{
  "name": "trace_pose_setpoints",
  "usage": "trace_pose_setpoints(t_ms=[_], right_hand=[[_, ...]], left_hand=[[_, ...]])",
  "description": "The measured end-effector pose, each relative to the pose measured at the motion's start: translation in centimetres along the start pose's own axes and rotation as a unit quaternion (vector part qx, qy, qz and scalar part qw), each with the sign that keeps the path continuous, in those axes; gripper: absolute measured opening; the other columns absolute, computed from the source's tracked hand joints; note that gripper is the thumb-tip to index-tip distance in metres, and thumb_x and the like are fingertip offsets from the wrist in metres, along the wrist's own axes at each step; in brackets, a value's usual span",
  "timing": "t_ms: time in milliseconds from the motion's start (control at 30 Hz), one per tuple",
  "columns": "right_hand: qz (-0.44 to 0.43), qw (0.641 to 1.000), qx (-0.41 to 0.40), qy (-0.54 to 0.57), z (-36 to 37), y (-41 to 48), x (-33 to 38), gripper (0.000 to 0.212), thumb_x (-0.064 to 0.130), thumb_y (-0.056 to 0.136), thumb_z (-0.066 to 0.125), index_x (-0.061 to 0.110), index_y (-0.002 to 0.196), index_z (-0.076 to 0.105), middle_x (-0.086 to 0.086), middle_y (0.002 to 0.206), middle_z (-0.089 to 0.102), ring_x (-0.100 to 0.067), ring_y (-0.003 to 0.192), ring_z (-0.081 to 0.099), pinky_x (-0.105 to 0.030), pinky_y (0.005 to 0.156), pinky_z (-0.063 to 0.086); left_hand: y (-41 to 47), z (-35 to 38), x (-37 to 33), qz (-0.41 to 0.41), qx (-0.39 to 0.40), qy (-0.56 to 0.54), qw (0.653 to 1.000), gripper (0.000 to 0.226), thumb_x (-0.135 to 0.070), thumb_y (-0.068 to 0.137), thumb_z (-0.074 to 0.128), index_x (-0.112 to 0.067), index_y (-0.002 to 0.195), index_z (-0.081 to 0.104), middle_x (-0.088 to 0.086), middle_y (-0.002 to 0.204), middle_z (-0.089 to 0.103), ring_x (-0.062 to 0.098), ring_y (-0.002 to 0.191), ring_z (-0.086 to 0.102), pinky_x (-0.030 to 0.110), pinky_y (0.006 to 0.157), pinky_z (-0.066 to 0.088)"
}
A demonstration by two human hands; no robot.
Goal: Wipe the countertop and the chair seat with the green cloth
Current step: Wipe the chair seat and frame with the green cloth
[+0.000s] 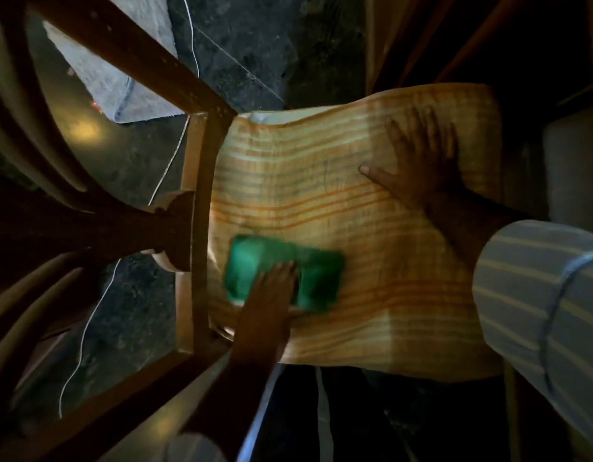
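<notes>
At about 7 o'clock on the striped seat (372, 261), the left hand (271, 295) lies flat, fingers pressing the folded green cloth (281, 271), blurred, close to the wooden chair back (195, 228), while toward 1 o'clock the right hand (422, 165) rests spread wide, palm down, holding nothing.

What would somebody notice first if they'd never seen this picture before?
The bright green cloth stands out most, folded and blurred, pressed under the left hand on the near left part of the striped yellow-orange chair seat. Next comes the right hand, spread flat on the far right part of the seat, with a striped sleeve behind it. The dark wooden chair back fills the left side above a dim floor.
</notes>
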State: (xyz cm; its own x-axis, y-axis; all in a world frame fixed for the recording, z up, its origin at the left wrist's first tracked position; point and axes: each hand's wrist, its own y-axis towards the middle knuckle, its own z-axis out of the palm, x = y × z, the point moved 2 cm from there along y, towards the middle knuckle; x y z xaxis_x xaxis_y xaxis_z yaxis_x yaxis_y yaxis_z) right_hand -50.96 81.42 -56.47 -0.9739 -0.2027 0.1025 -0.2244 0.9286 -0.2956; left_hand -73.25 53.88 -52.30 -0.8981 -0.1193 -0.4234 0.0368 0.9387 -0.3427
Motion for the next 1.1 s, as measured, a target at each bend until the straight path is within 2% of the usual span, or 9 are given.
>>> trace_pose_setpoints(t_ms=[200, 367, 467, 533, 600, 700, 867, 967, 1100], right_hand=[[0.002, 1.0, 0.011, -0.005, -0.1, 0.0, 0.0, 0.1, 0.089, 0.082, 0.037, 0.038, 0.164, 0.009, -0.006, 0.176, 0.004, -0.033, 0.162, 0.0, -0.059, 0.127, 0.0], [0.084, 0.991, 0.1, 0.035, -1.7, -0.9, 2.7, 0.094, 0.073, 0.09, 0.047, 0.033, 0.164, 0.005, -0.004, 0.176, -0.003, -0.031, 0.162, -0.006, -0.06, 0.127, -0.001], [0.034, 0.986, 0.103, 0.128, -3.4, -4.3, 6.6, 0.068, 0.058, 0.089, 0.058, 0.023, 0.147, 0.048, -0.014, 0.16, 0.042, -0.035, 0.15, 0.037, -0.048, 0.118, 0.033], [-0.021, 0.974, 0.121, 0.191, -3.6, -8.5, 9.5, 0.049, 0.061, 0.084, 0.056, 0.025, 0.112, 0.071, -0.01, 0.119, 0.073, -0.032, 0.113, 0.067, -0.034, 0.083, 0.047], [-0.042, 0.951, 0.225, 0.209, -2.5, -13.0, 11.9, 0.049, 0.066, 0.082, 0.06, 0.026, 0.108, 0.072, -0.002, 0.112, 0.076, -0.027, 0.104, 0.07, -0.031, 0.08, 0.05], [-0.049, 0.947, 0.273, 0.164, 0.2, -17.9, 13.7, 0.049, 0.061, 0.077, 0.075, 0.031, 0.114, 0.069, 0.005, 0.118, 0.071, -0.02, 0.111, 0.067, -0.032, 0.09, 0.052], [-0.036, 0.945, 0.269, 0.181, 1.5, -18.4, 13.3, 0.047, 0.048, 0.069, 0.085, 0.033, 0.113, 0.076, 0.013, 0.108, 0.074, -0.017, 0.107, 0.07, -0.024, 0.081, 0.052], [0.031, 0.883, 0.314, 0.347, 0.4, -17.0, 12.0, 0.019, 0.037, 0.067, 0.091, 0.031, 0.083, 0.082, 0.027, 0.072, 0.072, -0.007, 0.083, 0.071, -0.015, 0.066, 0.046], [0.103, 0.773, 0.266, 0.566, -3.2, -15.6, 11.9, 0.033, 0.038, 0.058, 0.095, 0.016, 0.073, 0.077, -0.005, 0.077, 0.079, -0.019, 0.077, 0.076, -0.025, 0.064, 0.054]], left_hand=[[-5.6, 0.4, -0.7, 0.033, 0.023, -0.038, 0.998, 0.056, -0.008, 0.081, 0.038, -0.002, 0.131, 0.063, 0.012, 0.141, 0.058, 0.029, 0.131, 0.056, 0.043, 0.109, 0.035], [-4.7, -1.8, 0.5, 0.031, 0.057, -0.09, 0.994, 0.058, -0.041, 0.08, 0.06, -0.02, 0.135, 0.063, -0.005, 0.143, 0.059, 0.012, 0.134, 0.053, 0.036, 0.109, 0.043], [-3.3, -3.4, 1.5, 0.011, 0.006, -0.121, 0.993, 0.04, -0.041, 0.09, 0.055, -0.023, 0.123, 0.07, -0.005, 0.129, 0.069, 0.006, 0.121, 0.058, 0.025, 0.108, 0.042], [-1.6, -4.3, 2.2, -0.008, -0.081, -0.052, 0.995, 0.031, -0.035, 0.096, 0.052, -0.018, 0.111, 0.074, 0.002, 0.12, 0.072, 0.015, 0.114, 0.063, 0.024, 0.106, 0.036], [0.0, -4.7, 2.7, -0.055, -0.097, 0.023, 0.994, 0.031, -0.032, 0.095, 0.059, -0.015, 0.119, 0.069, 0.008, 0.129, 0.065, 0.027, 0.121, 0.057, 0.037, 0.107, 0.038], [1.0, -4.4, 3.1, -0.147, 0.009, 0.027, 0.989, 0.054, -0.042, 0.091, 0.064, -0.018, 0.138, 0.053, 0.008, 0.136, 0.057, 0.028, 0.128, 0.049, 0.042, 0.108, 0.039], [1.9, -5.6, 2.3, -0.148, 0.041, 0.017, 0.988, 0.028, -0.041, 0.09, 0.063, -0.017, 0.104, 0.066, 0.004, 0.113, 0.057, 0.024, 0.109, 0.057, 0.037, 0.094, 0.045], [1.4, -7.9, 1.3, -0.137, -0.004, -0.028, 0.99, 0.022, -0.038, 0.094, 0.06, -0.017, 0.101, 0.059, 0.002, 0.109, 0.058, 0.023, 0.098, 0.062, 0.036, 0.083, 0.045], [-0.1, -13.2, -0.3, -0.147, -0.121, -0.112, 0.975, 0.017, -0.043, 0.096, 0.054, -0.027, 0.099, 0.055, -0.005, 0.088, 0.069, 0.017, 0.083, 0.066, 0.033, 0.073, 0.052]])
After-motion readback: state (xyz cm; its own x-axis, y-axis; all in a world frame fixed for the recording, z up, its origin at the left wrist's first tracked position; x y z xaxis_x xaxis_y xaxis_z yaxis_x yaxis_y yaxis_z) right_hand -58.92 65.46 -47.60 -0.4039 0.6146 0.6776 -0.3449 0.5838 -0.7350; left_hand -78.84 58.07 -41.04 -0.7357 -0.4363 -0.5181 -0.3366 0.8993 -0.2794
